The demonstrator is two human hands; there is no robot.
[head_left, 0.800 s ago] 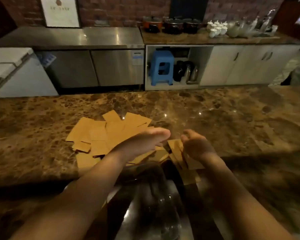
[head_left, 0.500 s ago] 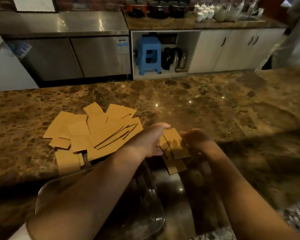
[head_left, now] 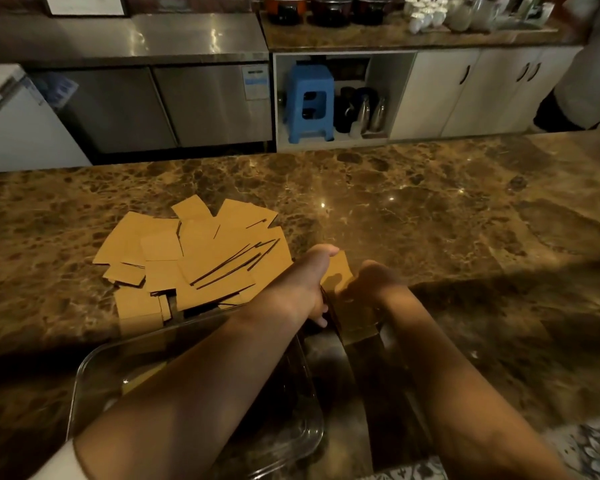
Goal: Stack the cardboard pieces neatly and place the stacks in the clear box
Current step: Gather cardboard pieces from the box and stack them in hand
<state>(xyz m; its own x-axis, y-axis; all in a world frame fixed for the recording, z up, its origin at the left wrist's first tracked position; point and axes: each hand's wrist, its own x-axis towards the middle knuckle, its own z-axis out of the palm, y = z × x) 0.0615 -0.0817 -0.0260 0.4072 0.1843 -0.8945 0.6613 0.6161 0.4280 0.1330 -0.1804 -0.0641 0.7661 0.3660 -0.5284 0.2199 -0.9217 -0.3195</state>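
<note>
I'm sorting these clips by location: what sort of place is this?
Probably a café or restaurant kitchen: a marble counter, steel under-counter fridges, and pots and white cups on the back counter.

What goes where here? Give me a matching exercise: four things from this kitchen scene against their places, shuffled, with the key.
Things
1. blue stool
2. loose cardboard pieces
3. clear box
4. small cardboard stack

Places
A. held between the left hand and right hand
B. in the open cabinet bay across the aisle
C. spread on the marble counter, left of the hands
D. at the near counter edge, under the left forearm

Pairs: 1-B, 2-C, 3-D, 4-A
</note>
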